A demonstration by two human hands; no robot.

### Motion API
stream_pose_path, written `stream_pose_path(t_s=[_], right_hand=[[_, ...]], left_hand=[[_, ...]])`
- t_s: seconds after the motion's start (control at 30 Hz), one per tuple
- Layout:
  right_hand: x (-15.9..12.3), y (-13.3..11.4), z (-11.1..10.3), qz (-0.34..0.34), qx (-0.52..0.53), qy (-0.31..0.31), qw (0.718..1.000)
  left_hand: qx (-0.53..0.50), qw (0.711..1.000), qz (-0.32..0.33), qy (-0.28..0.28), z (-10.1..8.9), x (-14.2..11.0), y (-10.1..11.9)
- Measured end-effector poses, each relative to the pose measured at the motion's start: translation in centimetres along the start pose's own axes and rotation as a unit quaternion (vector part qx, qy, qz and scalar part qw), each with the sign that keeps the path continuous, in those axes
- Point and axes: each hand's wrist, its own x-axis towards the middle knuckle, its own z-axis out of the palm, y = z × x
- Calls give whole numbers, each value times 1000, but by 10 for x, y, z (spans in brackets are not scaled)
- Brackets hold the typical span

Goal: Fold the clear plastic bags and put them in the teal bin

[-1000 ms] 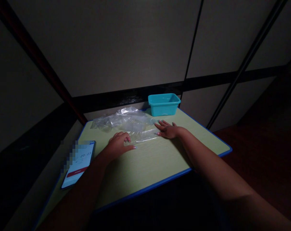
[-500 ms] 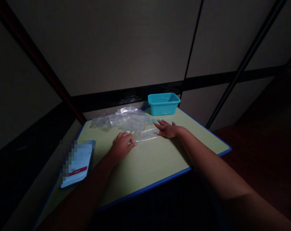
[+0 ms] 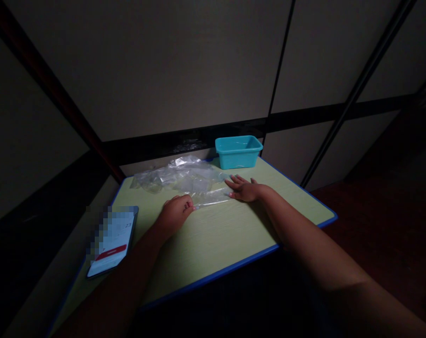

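A: Nearest?
B: Blue front edge (image 3: 213, 278); tabletop (image 3: 216, 244) runs inward from it. Phone (image 3: 119, 239) on the left, beside the left forearm (image 3: 138, 270).
A: Next?
B: Left hand (image 3: 176, 213): fingers curled, narrow, pinching the near-left corner of the clear plastic (image 3: 189, 176). Right hand (image 3: 245, 190): palm down, fingers spread wide, tips on the plastic's right end. Right forearm (image 3: 304, 234) slants in over the front edge.
A: Plastic itself?
B: Flat strip between the hands, crumpled bulk just beyond, mostly on the left.
A: Farther?
B: Turquoise tub (image 3: 238, 160) beyond the right hand, near the back edge; panels (image 3: 184, 70) behind.
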Motion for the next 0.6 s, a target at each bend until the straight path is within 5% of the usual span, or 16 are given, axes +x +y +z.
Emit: stream_pose_path(t_s=[0.43, 0.6], right_hand=[[-3, -3, -4, -4, 10, -1, 1000], [-4, -4, -4, -2, 11, -3, 1000]], left_hand=[[-22, 997, -8, -68, -4, 8, -27], [-36, 994, -31, -100, -15, 7, -22]])
